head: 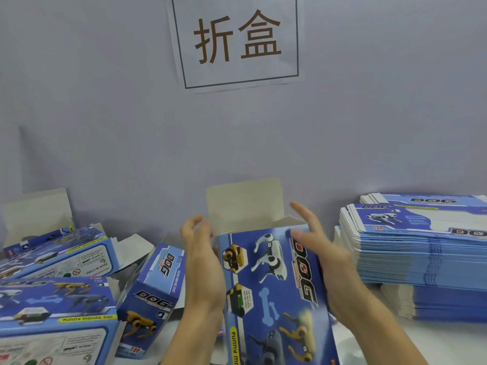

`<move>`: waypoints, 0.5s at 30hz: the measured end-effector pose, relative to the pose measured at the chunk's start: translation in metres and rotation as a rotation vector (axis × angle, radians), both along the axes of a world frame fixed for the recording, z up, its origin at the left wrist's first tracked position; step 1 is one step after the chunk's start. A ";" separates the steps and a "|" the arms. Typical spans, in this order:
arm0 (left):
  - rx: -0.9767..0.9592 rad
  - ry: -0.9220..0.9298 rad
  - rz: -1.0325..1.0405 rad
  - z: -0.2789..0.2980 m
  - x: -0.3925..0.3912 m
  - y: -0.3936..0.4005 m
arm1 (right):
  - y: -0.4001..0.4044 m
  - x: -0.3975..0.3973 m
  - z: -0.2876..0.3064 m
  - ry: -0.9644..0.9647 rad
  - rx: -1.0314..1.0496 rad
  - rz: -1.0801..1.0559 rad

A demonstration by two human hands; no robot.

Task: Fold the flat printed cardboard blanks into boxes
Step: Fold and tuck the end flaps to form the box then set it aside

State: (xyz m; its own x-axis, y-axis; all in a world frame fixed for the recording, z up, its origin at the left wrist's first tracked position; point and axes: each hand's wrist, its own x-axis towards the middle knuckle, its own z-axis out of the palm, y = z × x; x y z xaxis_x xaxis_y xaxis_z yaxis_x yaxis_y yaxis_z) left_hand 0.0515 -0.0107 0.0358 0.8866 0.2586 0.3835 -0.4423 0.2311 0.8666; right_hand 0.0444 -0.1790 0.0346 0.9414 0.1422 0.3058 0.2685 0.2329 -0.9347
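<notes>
A: What is taking up the most room?

B: The pale grey wall (105,114) is filling the upper part, with a white paper sign (237,40) bearing two brown characters hanging on it, above the box in the middle.

A: And that box?

B: A blue printed cardboard box with robot dog pictures (274,285) is standing between the two hands, its plain grey top flap (245,201) sticking up towards the wall.

A: What else is lying around it?

B: To its right, a tall stack of flat blue printed cardboard blanks (421,256) is sitting on the white table (448,338). To its left, several folded blue boxes (66,285) are lying in a heap, some with open flaps.

A: How are the hands doing?

B: The left hand (203,262) is pressing flat against the box's left side, fingers straight. The right hand (324,254) is lying against the right edge, thumb on the printed front, fingers spread loosely; neither is clenching.
</notes>
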 end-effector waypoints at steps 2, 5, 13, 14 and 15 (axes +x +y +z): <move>0.041 0.008 -0.075 0.000 0.002 0.003 | -0.010 -0.008 0.002 -0.009 0.006 0.036; 0.074 0.050 -0.124 0.002 0.004 0.007 | -0.017 -0.013 0.017 -0.039 -0.003 -0.062; 0.138 0.162 -0.173 0.000 0.007 0.025 | -0.030 -0.018 0.040 0.312 0.082 0.007; 0.128 0.171 -0.181 -0.002 0.009 0.027 | -0.026 -0.016 0.032 0.303 0.008 0.101; 0.138 0.170 -0.195 -0.004 0.010 0.030 | -0.023 -0.017 0.026 0.302 -0.086 0.208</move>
State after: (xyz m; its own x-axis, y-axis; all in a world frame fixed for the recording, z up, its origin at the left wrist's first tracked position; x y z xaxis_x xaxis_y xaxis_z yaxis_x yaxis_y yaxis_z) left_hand 0.0615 0.0189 0.0317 0.9690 0.0323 0.2450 -0.2469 0.1722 0.9536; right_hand 0.0274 -0.2023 0.0608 0.9355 0.3533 -0.0021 -0.0667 0.1708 -0.9830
